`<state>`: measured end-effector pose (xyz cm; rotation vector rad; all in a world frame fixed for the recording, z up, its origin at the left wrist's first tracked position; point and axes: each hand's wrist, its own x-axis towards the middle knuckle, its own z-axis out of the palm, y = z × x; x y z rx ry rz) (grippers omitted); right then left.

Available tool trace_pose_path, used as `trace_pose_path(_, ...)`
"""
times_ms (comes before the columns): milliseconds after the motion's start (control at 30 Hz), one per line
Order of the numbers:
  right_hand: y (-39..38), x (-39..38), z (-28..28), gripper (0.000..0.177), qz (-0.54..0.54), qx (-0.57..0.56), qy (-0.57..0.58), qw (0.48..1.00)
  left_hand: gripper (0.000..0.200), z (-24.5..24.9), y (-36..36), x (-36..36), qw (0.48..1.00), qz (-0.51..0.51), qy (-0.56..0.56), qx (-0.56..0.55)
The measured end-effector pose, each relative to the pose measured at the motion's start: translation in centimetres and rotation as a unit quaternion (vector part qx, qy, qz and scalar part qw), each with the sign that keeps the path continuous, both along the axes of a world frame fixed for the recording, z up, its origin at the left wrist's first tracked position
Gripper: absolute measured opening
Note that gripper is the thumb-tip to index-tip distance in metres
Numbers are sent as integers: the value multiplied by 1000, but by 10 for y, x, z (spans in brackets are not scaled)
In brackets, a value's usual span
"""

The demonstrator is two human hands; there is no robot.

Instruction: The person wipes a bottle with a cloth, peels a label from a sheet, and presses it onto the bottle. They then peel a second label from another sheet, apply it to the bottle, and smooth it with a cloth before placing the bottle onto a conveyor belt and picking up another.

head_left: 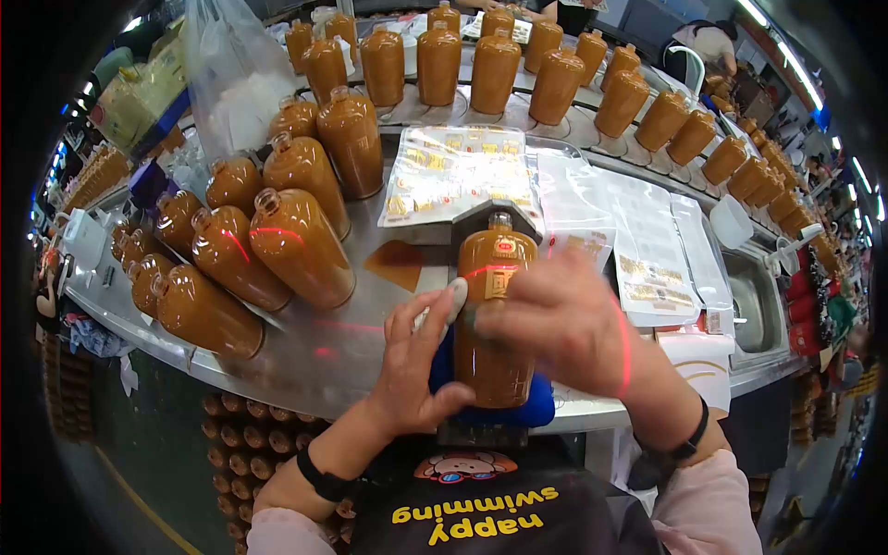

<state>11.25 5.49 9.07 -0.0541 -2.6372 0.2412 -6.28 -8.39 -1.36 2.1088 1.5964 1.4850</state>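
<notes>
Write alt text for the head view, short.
A person's bare left hand is at the side of a gold-marked, glossy brown bottle, while the motion-blurred bare right hand is over its front. More glossy brown bottles crowd the shiny metal table and line a curve behind.

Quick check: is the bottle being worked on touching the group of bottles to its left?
Apart. The head view shows a strip of metal tabletop between the worked bottle and the nearest grouped bottle.
</notes>
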Motion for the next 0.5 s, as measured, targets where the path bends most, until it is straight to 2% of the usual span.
trace_pose_path(33,-10,3,4,24,68,-71,-29,995,86,-3,-5,3,999,15,27,-16)
trace_pose_path(67,2,1,-2,22,147,-197,-49,968,90,-5,-13,6,997,28,54,-37)
trace_pose_path(100,13,-3,-2,17,111,-198,-48,973,94,-6,-20,8,994,41,81,-57)
trace_pose_path(133,22,-17,-12,17,-1,-210,62,976,98,-9,-22,5,994,63,72,-49)
trace_pose_path(167,28,-25,-25,17,-115,-213,172,955,99,-12,-23,2,994,58,75,-49)
trace_pose_path(200,31,-21,-26,22,-175,-30,171,969,100,-13,-22,-2,994,54,79,-45)
trace_pose_path(233,18,-17,-27,28,-141,68,152,976,100,-15,-22,-5,994,53,85,-41)
trace_pose_path(300,-24,-5,-32,31,-10,-46,83,995,100,-20,-24,-9,994,54,87,-37)
trace_pose_path(333,-38,-1,-20,27,68,-198,47,977,100,-22,-24,-11,994,58,87,-35)
trace_pose_path(433,-25,2,-34,22,-95,-464,32,880,98,-20,-27,-16,994,58,63,-61)
trace_pose_path(467,-8,-4,-59,19,-176,-399,109,893,96,-19,-29,-21,993,60,85,-59)
trace_pose_path(500,-2,-5,-68,17,-246,-474,172,828,94,-18,-32,-25,991,60,107,-52)
